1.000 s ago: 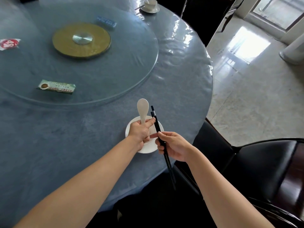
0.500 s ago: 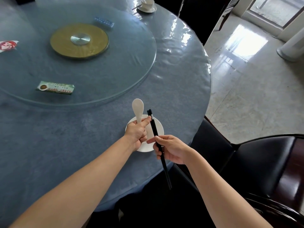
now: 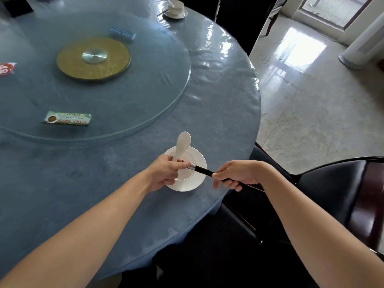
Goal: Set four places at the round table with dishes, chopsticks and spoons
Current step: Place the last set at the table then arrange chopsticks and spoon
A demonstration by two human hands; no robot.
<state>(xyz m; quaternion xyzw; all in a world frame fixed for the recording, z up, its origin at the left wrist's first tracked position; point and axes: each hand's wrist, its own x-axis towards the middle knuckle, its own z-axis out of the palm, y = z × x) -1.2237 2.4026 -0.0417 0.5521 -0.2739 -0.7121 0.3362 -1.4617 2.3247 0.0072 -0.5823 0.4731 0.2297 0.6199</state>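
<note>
Gripping white spoon (image 3: pixel 182 145) upright in L hand (image 3: pixel 164 173) over dish (image 3: pixel 193 185) at near-right edge of table (image 3: pixel 218 121). Holding black chopsticks (image 3: pixel 202 169) in R hand (image 3: pixel 236 174), tips across dish. Best to lay them parallel beside dish w/o knocking rim.

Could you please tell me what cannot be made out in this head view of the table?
All in the head view:
1. White spoon: handle hidden inside the left hand.
2. Black chopsticks: rear part covered by the right hand; one stick or two, cannot tell.
3. Red packet: cut off by the left edge.
4. Green packet: print too small to read.
</note>
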